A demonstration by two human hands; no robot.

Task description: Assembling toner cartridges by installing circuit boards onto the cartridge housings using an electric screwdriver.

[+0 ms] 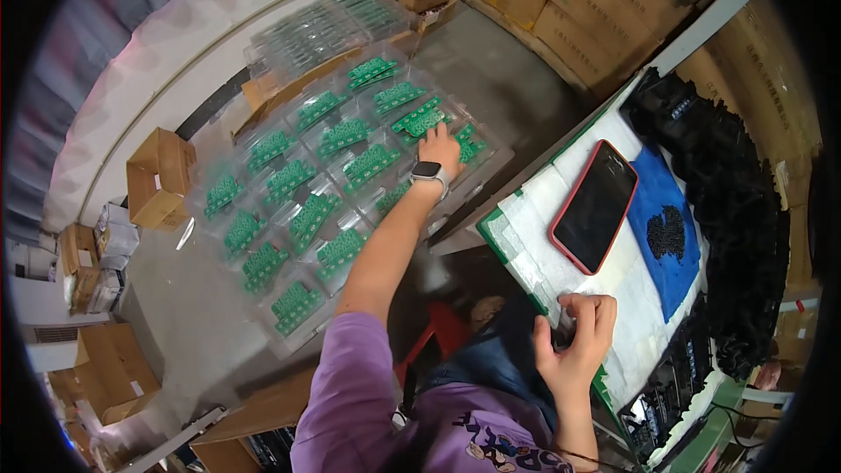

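Observation:
My left hand (440, 152), with a white-strapped watch (427, 172) on the wrist, reaches into a clear plastic compartment tray (491, 166). Its fingers are bent over the edge of a green circuit board (427, 125) in one of the compartments; the thumb is hidden. Small stacks of similar boards (372, 165) fill the other compartments. My right hand (578, 343) hovers by the near edge of the white-covered table (517, 236), palm inward. Its fingers are curled, the thumb stands apart from them, and I see nothing held.
On the table lie a red-cased phone (596, 208), a blue cloth (670, 285) with a pile of small black parts (666, 235), and black strip-like parts (727, 210). More filled trays (307, 35) stand beyond. Cardboard boxes (604, 26) line the back; another open box (160, 180) is at left.

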